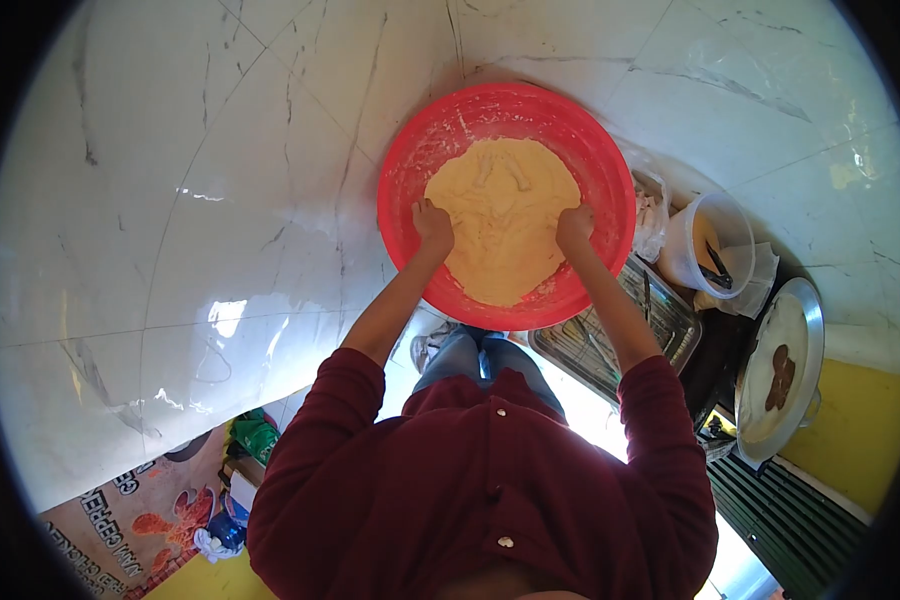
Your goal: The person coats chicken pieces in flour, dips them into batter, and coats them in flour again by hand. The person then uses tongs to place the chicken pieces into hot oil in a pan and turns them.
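Pale-yellow powder lies furrowed, no pieces showing, in the red basin; your left hand and right hand curl inward, grip contents unclear.

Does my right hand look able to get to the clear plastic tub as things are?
Probably yes: the right hand is inside the red basin, and the clear tub stands beyond its right side. It would have to lift over the rim, with a plastic bag partly between.
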A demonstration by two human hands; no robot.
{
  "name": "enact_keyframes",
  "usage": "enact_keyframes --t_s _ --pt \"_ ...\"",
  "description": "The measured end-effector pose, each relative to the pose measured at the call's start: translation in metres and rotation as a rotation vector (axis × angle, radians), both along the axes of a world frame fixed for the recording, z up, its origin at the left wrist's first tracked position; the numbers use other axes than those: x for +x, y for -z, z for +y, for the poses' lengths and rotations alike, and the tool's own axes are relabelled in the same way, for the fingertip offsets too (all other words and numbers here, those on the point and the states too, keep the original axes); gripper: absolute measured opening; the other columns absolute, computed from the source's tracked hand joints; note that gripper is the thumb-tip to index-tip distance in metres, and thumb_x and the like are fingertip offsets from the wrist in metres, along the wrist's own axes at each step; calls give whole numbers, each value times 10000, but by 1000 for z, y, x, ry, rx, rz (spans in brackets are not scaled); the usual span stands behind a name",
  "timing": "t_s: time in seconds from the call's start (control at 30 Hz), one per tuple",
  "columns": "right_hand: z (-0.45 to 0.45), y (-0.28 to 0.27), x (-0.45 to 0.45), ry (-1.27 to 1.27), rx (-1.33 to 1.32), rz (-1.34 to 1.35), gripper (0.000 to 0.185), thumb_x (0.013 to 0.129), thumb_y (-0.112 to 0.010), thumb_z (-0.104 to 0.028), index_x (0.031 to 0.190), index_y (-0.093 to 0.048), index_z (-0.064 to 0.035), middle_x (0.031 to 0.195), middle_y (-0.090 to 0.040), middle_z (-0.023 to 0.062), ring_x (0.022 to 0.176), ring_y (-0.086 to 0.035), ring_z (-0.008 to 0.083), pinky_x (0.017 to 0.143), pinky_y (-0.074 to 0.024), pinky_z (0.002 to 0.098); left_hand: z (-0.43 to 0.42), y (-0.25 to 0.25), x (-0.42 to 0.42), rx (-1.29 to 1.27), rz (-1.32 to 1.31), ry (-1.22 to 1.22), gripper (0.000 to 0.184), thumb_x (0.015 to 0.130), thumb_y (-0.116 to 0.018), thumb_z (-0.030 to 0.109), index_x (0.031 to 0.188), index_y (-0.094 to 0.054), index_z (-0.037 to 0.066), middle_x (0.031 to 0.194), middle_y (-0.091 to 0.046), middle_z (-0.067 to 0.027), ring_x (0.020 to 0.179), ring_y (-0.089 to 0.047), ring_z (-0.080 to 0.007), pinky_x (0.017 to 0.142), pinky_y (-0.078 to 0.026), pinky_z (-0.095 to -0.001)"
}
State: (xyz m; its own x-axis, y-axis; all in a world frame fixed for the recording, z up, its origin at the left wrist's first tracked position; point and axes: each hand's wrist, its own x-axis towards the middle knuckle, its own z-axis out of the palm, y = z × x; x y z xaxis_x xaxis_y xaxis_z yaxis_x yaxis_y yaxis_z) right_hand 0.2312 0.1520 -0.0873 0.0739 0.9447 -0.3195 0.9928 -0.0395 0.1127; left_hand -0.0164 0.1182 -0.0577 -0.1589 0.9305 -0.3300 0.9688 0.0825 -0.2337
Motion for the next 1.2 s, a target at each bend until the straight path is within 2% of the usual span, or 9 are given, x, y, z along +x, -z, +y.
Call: enact_keyframes --t_s 0.1,0.17,0.23,0.37,0.47,0.53,0.63,0.83,1.2 --pt "-5 43 11 -79 122 -173 230 692 -643 -197 885 -645 -71 996 -538 141 1003 -502 290 743 -472 329 -13 29 6 92 87 117 233 763 -515 194 928 -654 105 1070 -538 -73 1058 -395 -239 847 -267 -351" --pt "-27 40 -6 -148 13 -126 247 672 -644 -233 857 -653 -70 950 -575 135 949 -537 284 731 -462 339 -21 35 32 -86 74 157 241 758 -520 197 932 -653 97 1052 -547 -77 1045 -398 -231 836 -257 -360" --pt "-40 -5 -29 -422 -390 -12 282 676 -620 -267 875 -658 -71 895 -616 125 841 -591 238 693 -448 354 -34 38 54 -124 32 126 251 749 -528 207 935 -652 93 1046 -547 -81 1040 -398 -228 827 -246 -366" --pt "-49 24 -59 -418 -381 115 336 624 -637 -283 866 -656 -50 827 -639 135 786 -619 248 690 -443 375 -47 33 73 -97 -120 53 279 730 -548 235 936 -650 77 1059 -547 -91 1077 -387 -247 865 -240 -383" --pt "-32 11 -53 -369 -504 236 382 590 -661 -290 846 -643 -8 859 -630 161 855 -599 258 713 -449 358 -42 16 64 -144 -269 -11 316 737 -558 272 995 -636 108 1141 -514 -106 1129 -355 -298 925 -210 -426" --pt "-22 3 -31 -119 -595 621 363 611 -645 -234 881 -629 9 878 -623 185 877 -590 295 723 -454 354 -26 4 41 -365 -529 -168 356 722 -587 297 1012 -622 93 1165 -492 -127 1148 -337 -317 933 -242 -452" --pt "-17 0 -9 -122 -538 655 302 665 -608 -154 924 -610 1 947 -596 206 890 -586 293 756 -463 378 -18 -9 8 -332 -556 -167 289 735 -575 261 974 -638 110 1154 -499 -87 1154 -341 -306 939 -252 -460" --pt "-30 -20 -20 105 -139 284 318 700 -609 -163 973 -583 -1 1132 -473 232 1065 -432 371 814 -430 437 -20 -4 4 37 -438 -102 241 724 -590 242 896 -656 86 1052 -520 -95 1082 -379 -289 880 -293 -425" --pt "-33 -18 -81 347 -230 342 422 684 -661 -332 994 -601 -52 1068 -541 187 1013 -473 338 797 -402 439 -9 18 61 47 -182 84 349 624 -698 353 845 -668 84 1001 -520 -71 1005 -390 -231 817 -283 -354"
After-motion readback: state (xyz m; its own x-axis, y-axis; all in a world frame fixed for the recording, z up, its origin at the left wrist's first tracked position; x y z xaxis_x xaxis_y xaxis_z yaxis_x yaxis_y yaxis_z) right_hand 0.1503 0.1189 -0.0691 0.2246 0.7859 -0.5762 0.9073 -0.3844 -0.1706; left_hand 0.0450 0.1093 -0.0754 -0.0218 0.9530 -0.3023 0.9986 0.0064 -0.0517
